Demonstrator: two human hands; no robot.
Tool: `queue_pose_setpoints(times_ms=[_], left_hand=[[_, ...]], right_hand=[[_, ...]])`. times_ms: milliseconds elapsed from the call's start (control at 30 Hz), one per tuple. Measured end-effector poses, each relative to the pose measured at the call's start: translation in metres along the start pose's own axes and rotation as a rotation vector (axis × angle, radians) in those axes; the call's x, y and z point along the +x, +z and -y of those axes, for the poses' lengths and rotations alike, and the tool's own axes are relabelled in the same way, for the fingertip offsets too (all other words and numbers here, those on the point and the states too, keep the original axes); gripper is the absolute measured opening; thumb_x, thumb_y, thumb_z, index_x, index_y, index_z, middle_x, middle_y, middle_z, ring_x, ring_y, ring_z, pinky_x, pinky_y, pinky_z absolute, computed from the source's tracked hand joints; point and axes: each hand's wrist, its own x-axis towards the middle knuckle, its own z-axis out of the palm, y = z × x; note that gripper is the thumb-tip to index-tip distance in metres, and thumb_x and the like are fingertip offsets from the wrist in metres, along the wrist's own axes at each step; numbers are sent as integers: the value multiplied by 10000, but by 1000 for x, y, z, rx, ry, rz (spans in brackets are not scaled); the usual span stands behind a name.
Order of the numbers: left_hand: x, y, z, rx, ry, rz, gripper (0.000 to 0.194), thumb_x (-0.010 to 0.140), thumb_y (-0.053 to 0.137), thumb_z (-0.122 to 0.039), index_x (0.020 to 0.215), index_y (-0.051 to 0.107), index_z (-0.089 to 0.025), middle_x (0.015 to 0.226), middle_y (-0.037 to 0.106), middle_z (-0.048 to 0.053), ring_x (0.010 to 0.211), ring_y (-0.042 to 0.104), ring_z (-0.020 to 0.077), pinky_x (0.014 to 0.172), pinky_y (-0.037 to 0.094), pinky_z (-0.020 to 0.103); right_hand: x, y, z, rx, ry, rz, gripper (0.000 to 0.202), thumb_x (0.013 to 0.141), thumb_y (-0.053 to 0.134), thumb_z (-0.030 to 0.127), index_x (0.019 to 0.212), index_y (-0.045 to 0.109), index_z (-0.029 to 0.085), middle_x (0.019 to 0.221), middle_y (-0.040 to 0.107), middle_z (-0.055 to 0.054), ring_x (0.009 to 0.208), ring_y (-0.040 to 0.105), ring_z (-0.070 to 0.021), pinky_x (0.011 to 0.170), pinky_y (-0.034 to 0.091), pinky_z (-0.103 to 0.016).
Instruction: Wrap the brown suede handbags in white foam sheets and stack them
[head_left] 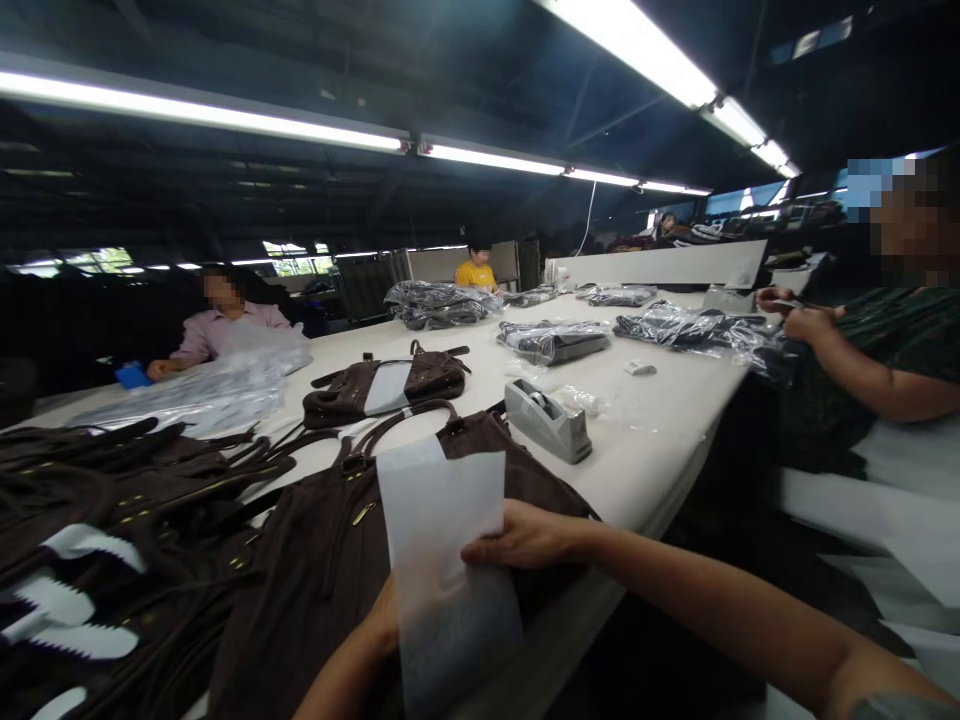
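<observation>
A translucent white paper sheet (442,480) hangs upright over a dark brown bag (300,560) at the near edge of the table. My right hand (517,535) pinches the sheet's right edge between thumb and fingers. Behind the sheet is my left hand (431,585), seen only as a faint shape, its fingers hidden. Just beyond the brown bag stands a grey tape dispenser (551,425). Another brown bag (386,385), with a white paper band around it, lies farther back.
Brown bags (97,490) and white toothed paper pieces (90,640) are heaped at the left. Plastic-wrapped bundles (555,340) lie across the white table (645,400). People work at the left, far side and right, one person's hands (799,315) near the right edge.
</observation>
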Motion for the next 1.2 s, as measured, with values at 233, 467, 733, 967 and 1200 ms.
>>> queue_pose_setpoints(times_ms=[233, 467, 733, 967, 1200], left_hand=[[-13, -10, -22, -349, -65, -28, 570, 737, 553, -587, 1087, 665, -151, 1051, 699, 116, 1040, 611, 303, 986, 473, 406], [-9, -27, -16, -494, -210, -251, 733, 744, 403, -749, 956, 694, -111, 928, 719, 115, 940, 652, 301, 875, 518, 396], [9, -18, 8, -314, -356, -495, 639, 613, 519, -693, 955, 620, -163, 960, 702, 130, 1002, 634, 339, 872, 484, 422], [15, -24, 8, -73, -448, -586, 590, 685, 393, -617, 1001, 580, -155, 1088, 664, 198, 1104, 592, 362, 961, 441, 450], [17, -30, 18, -14, -471, -514, 685, 707, 417, -628, 1131, 599, -121, 1186, 644, 182, 1217, 533, 336, 1035, 397, 412]], right_hand=[[30, 4, -43, 330, 260, -26, 421, 722, 753, 477, 571, 568, 130, 499, 485, 53, 440, 403, -60, 419, 311, -185], [47, 23, -36, -125, 313, -274, 397, 691, 772, 413, 512, 527, 157, 465, 476, 45, 450, 446, -92, 433, 269, -223], [58, 34, -34, -682, -57, -491, 302, 823, 676, 461, 720, 644, 179, 929, 656, -25, 882, 577, -166, 745, 404, -253], [78, 13, -51, -56, 241, -570, 341, 996, 358, 302, 919, 646, 137, 738, 609, -18, 569, 567, -93, 525, 414, -190], [99, 4, -48, 77, 395, -395, 128, 684, 681, 161, 590, 596, 148, 444, 502, 47, 364, 439, -82, 369, 315, -183]])
